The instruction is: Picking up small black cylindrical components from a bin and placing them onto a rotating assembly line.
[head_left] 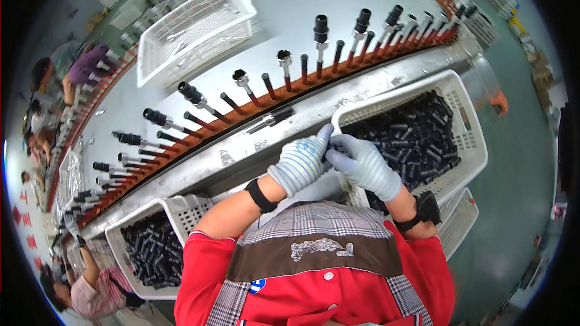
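My left hand, in a pale striped knit glove, meets my right hand, gloved alike, in front of my chest. The fingers of both are curled in and nearly touching. A sliver of something dark shows between them, too covered to name. Beside my right hand stands a white plastic crate holding a heap of short black ribbed cylinders. Just beyond my left hand, a black and silver cylindrical piece lies on the metal ledge.
A curved conveyor carries upright rods, several topped with silver and black fittings. Behind it stands a white basket. Another crate of black cylinders is at lower left, near a person in a pink top. Other people sit farther left.
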`<action>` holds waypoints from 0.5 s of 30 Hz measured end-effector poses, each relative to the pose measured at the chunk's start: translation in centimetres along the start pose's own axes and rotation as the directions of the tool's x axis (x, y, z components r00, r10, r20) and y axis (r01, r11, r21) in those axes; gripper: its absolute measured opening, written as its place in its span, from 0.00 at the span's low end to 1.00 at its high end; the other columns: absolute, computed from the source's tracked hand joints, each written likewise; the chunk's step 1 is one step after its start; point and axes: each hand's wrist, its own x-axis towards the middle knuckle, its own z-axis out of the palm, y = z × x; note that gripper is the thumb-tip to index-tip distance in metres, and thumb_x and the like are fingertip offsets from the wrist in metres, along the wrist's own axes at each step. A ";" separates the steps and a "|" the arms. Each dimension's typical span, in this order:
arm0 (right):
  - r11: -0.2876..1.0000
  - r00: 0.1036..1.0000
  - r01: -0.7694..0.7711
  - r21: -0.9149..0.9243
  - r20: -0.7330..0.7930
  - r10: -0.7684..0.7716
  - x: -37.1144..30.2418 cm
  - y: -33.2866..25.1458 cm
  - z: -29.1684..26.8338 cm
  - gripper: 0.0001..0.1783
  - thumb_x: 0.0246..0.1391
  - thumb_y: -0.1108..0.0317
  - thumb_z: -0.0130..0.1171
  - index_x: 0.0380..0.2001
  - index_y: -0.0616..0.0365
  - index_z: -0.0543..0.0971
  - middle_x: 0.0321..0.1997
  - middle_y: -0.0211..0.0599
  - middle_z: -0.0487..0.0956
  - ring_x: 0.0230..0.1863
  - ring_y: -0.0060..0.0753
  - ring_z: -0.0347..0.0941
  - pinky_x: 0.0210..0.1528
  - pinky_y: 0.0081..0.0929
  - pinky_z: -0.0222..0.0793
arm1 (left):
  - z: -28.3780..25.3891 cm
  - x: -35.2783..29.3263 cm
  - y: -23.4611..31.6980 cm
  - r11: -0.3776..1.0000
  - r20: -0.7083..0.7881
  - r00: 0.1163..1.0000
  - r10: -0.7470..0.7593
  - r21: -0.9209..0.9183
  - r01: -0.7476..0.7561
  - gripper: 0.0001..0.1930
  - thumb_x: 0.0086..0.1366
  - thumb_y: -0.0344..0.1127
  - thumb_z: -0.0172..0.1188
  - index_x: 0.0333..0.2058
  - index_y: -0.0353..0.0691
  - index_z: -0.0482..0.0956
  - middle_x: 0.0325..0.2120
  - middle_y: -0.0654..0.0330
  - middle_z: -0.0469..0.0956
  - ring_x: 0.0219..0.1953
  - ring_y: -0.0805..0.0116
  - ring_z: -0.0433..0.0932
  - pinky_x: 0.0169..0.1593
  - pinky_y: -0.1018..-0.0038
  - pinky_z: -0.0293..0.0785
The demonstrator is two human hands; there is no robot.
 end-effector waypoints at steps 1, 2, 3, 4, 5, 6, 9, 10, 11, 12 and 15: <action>0.927 0.999 -0.033 0.374 -0.004 0.037 -0.1 -0.5 0.1 0.20 0.57 0.66 0.55 0.51 0.65 0.74 0.41 0.40 0.81 0.35 0.25 0.76 0.39 0.24 0.73 | -0.2 -0.1 -2.3 0.980 -0.197 0.970 0.140 -0.110 -0.163 0.28 0.54 0.38 0.66 0.53 0.40 0.69 0.33 0.49 0.80 0.36 0.55 0.81 0.37 0.64 0.77; 0.922 0.999 -0.026 0.386 -0.020 0.037 0.0 -1.6 -0.6 0.22 0.59 0.66 0.54 0.54 0.68 0.72 0.43 0.35 0.80 0.35 0.20 0.74 0.39 0.20 0.72 | -1.4 -0.1 -3.1 0.931 -0.384 0.919 0.090 -0.296 -0.215 0.21 0.55 0.37 0.66 0.47 0.41 0.73 0.31 0.53 0.80 0.35 0.61 0.81 0.37 0.67 0.76; 0.862 0.995 0.045 0.506 -0.095 0.004 0.5 -1.3 -0.5 0.22 0.60 0.66 0.55 0.54 0.69 0.71 0.43 0.39 0.80 0.38 0.21 0.74 0.43 0.19 0.71 | -2.9 0.2 -4.1 0.842 -0.549 0.836 0.006 -0.448 -0.300 0.14 0.57 0.35 0.65 0.41 0.41 0.76 0.30 0.58 0.80 0.34 0.67 0.80 0.37 0.71 0.76; 0.860 0.995 -0.012 0.510 -0.077 0.060 0.9 -1.6 -1.2 0.21 0.61 0.66 0.54 0.53 0.68 0.72 0.42 0.38 0.80 0.36 0.20 0.74 0.41 0.18 0.71 | -4.8 0.5 -5.2 0.689 -0.659 0.746 -0.097 -0.585 -0.427 0.10 0.60 0.36 0.64 0.38 0.40 0.78 0.30 0.59 0.80 0.32 0.71 0.79 0.37 0.73 0.74; 0.854 0.992 -0.067 0.516 -0.054 0.110 1.5 -1.9 -1.4 0.19 0.61 0.66 0.54 0.52 0.67 0.74 0.41 0.37 0.81 0.35 0.19 0.74 0.40 0.17 0.71 | -6.8 0.7 -6.4 0.509 -0.731 0.644 -0.225 -0.652 -0.562 0.08 0.63 0.37 0.62 0.35 0.39 0.79 0.30 0.61 0.81 0.31 0.74 0.77 0.38 0.75 0.73; 0.850 0.991 -0.050 0.524 -0.077 0.106 2.2 -2.0 -1.2 0.18 0.62 0.66 0.54 0.51 0.66 0.74 0.40 0.37 0.81 0.34 0.18 0.74 0.39 0.16 0.70 | -8.2 1.6 -8.0 0.411 -0.779 0.576 -0.247 -0.623 -0.666 0.08 0.64 0.38 0.61 0.35 0.39 0.79 0.30 0.61 0.81 0.31 0.74 0.77 0.38 0.75 0.73; 0.834 0.995 -0.027 0.551 -0.062 0.073 4.3 -1.5 0.8 0.18 0.63 0.64 0.52 0.51 0.65 0.75 0.40 0.37 0.81 0.33 0.18 0.74 0.37 0.15 0.70 | -11.0 2.4 -11.0 0.472 -0.806 0.527 -0.271 -0.588 -0.657 0.10 0.66 0.42 0.60 0.33 0.41 0.80 0.30 0.61 0.82 0.32 0.74 0.78 0.36 0.78 0.72; 0.829 0.998 -0.030 0.558 -0.031 0.057 5.0 -1.7 1.6 0.18 0.63 0.64 0.52 0.51 0.65 0.75 0.40 0.37 0.81 0.34 0.18 0.74 0.37 0.15 0.70 | -11.5 2.4 -10.6 0.428 -0.811 0.509 -0.289 -0.585 -0.689 0.11 0.66 0.42 0.59 0.32 0.41 0.80 0.30 0.62 0.82 0.29 0.76 0.76 0.33 0.79 0.70; 0.825 0.999 -0.031 0.565 -0.003 0.039 5.3 -2.1 2.7 0.18 0.63 0.64 0.52 0.51 0.65 0.75 0.41 0.38 0.81 0.34 0.18 0.74 0.37 0.15 0.70 | -11.5 2.5 -10.1 0.382 -0.816 0.492 -0.303 -0.577 -0.722 0.11 0.66 0.43 0.59 0.31 0.41 0.80 0.30 0.63 0.82 0.27 0.78 0.74 0.31 0.79 0.69; 0.873 0.999 -0.042 0.485 0.003 0.046 5.8 -3.1 3.6 0.18 0.63 0.64 0.51 0.50 0.66 0.75 0.40 0.38 0.81 0.34 0.20 0.75 0.38 0.17 0.70 | -11.3 2.8 -11.7 0.414 -0.810 0.511 -0.288 -0.587 -0.696 0.07 0.65 0.38 0.60 0.31 0.41 0.78 0.29 0.62 0.81 0.28 0.75 0.75 0.34 0.77 0.71; 0.882 0.971 -0.006 0.472 -0.209 0.118 4.8 -2.1 6.4 0.12 0.60 0.71 0.50 0.43 0.67 0.78 0.33 0.34 0.81 0.29 0.20 0.73 0.34 0.18 0.69 | -8.2 1.8 -19.3 0.776 -0.918 0.385 -0.094 -0.309 -0.549 0.03 0.61 0.29 0.60 0.33 0.37 0.77 0.27 0.61 0.78 0.30 0.72 0.75 0.36 0.74 0.73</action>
